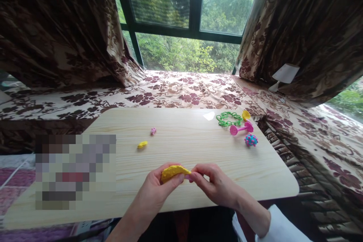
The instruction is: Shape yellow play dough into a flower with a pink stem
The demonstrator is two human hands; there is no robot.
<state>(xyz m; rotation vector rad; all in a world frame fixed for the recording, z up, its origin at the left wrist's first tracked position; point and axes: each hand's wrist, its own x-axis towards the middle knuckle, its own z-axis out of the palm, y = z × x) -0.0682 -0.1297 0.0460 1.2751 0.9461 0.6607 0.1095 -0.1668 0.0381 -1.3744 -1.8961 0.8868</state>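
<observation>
My left hand [159, 187] is closed around a yellow half-moon piece of what looks like modelling clay [172, 172], thumb in front and fingers behind. Its upper edge is bumpy. At its right end my right hand [214, 181] pinches with thumb and forefinger, and a small pink bit [187, 176] shows there. Whether that bit is joined to the yellow piece I cannot tell. Both hands are just above the table's near edge. Beyond them lie a small yellow lump [142, 145] and a small pink knobbly piece [153, 131].
On the right of the pale wooden table [193, 140] are a green ring of loops [229, 119], a yellow disc-like piece [246, 115], a pink dumbbell shape [241, 129] and a blue ball with pink knobs [251, 140]. A blurred-out patch [75, 172] covers the left side.
</observation>
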